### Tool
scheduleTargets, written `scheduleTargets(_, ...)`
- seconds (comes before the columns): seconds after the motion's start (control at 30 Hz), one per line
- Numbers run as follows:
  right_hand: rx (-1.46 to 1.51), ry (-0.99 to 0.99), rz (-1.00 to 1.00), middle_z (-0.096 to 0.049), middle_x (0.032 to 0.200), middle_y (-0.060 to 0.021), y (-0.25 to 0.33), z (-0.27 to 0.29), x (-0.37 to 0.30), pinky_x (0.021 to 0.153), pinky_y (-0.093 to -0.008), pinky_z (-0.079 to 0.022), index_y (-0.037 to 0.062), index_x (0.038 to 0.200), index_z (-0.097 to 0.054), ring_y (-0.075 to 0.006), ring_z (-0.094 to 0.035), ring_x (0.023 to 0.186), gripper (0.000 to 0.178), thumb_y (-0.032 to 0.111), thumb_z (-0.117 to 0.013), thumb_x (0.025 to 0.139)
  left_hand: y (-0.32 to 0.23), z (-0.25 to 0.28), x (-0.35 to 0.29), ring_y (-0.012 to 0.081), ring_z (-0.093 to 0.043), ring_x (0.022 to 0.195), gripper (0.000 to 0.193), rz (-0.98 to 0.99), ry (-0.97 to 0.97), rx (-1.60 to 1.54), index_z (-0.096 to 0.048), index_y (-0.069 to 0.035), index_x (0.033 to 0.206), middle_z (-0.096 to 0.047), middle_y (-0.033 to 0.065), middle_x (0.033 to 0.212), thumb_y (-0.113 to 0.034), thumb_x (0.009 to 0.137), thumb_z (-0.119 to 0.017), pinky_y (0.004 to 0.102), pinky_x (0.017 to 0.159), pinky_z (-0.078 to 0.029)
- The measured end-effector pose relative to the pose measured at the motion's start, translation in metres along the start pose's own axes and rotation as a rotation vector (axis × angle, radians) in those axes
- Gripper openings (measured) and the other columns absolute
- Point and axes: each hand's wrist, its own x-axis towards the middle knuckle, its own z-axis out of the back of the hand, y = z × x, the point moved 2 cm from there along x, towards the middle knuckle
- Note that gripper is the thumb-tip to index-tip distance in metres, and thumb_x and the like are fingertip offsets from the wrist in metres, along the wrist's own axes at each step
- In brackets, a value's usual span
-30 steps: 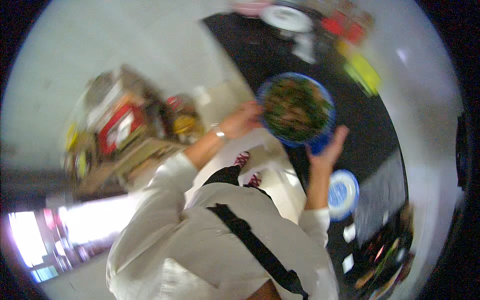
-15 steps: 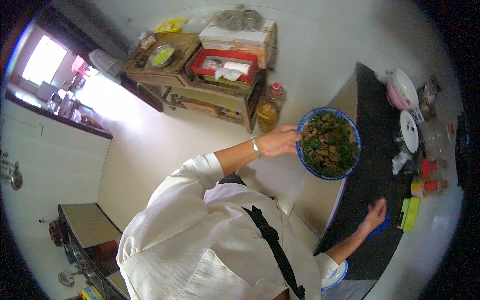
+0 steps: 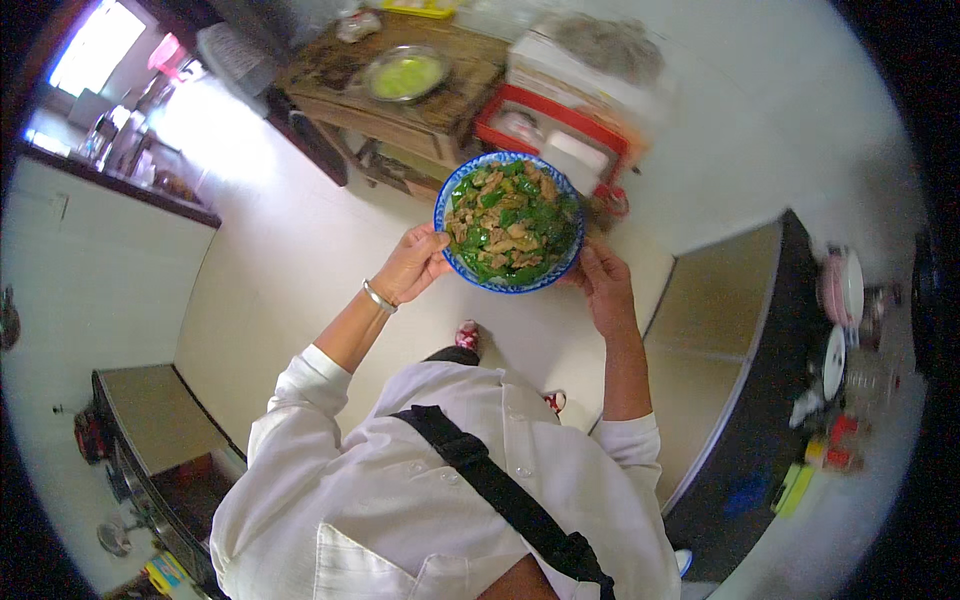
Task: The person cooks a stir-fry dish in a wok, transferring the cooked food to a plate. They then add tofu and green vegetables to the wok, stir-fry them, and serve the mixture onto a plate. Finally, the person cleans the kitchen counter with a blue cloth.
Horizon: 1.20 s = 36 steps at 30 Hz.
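A blue-and-white plate (image 3: 438, 213) is held up in front of me, heaped with cooked meat pieces and green peppers (image 3: 512, 222). My left hand (image 3: 412, 264) grips its left rim, fingers closed, a silver bracelet on the wrist. At the lower right rim my right hand (image 3: 604, 284) is closed on the plate too, its fingertips partly hidden under the edge. Beyond the plate, partly covered by it, stands a wooden table (image 3: 330, 70) bearing a metal bowl of something light green (image 3: 408, 75).
A red tray (image 3: 490, 128) with white packages and a white box (image 3: 570, 65) sit behind the plate. To the right runs a dark counter (image 3: 745, 420) with a pink bowl (image 3: 842, 288), a white lid-like dish (image 3: 833, 362) and jars. At lower left is a cabinet (image 3: 150, 415).
The plate has moved left, away from the dark counter and toward the wooden table. My right hand has come off the counter area and taken hold of the plate's right side.
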Motion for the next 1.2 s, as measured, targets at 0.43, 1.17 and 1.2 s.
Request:
scheduleTargets(0.43,-0.551,0.439,0.141,-0.063,0.07,-0.0092,0.01,-0.202,0.224,0.055,-0.0273,-0.05,-0.0062,0.085,-0.06,-0.0138,-0.06,0.059,0.022,0.011,-0.046,0.083,-0.132,0.127,-0.011,0.0188,-0.058,0.098,0.032,-0.38,-0.309,-0.082,-0.043,0.001,0.118,-0.054,0.0138,0.115,-0.006,0.087,-0.046,0.0334,0.085,-0.05)
scheduleTargets(1.17,-0.645,0.784,0.052,-0.064,0.079,-0.0103,-0.043,-0.308,0.552,0.057,-0.0312,-0.053,-0.0027,0.09,-0.063,-0.0176,-0.062,0.068,0.016,0.005,-0.051,0.083,-0.235,0.308,0.143,0.0245,-0.064,0.086,0.041,-0.28,-0.498,0.063,-0.031,-0.019,0.131,-0.059,0.015,0.106,-0.015,0.092,-0.043,0.0354,0.076,-0.054)
scheduleTargets(1.2,-0.649,0.795,0.056,-0.065,0.08,-0.0104,-0.039,-0.308,0.549,0.058,-0.0312,-0.054,-0.0027,0.091,-0.063,-0.0176,-0.062,0.069,0.017,0.005,-0.051,0.083,-0.234,0.307,0.144,0.0247,-0.064,0.086,0.042,-0.268,-0.513,0.066,-0.03,-0.02,0.132,-0.059,0.0153,0.104,-0.015,0.092,-0.043,0.035,0.075,-0.055)
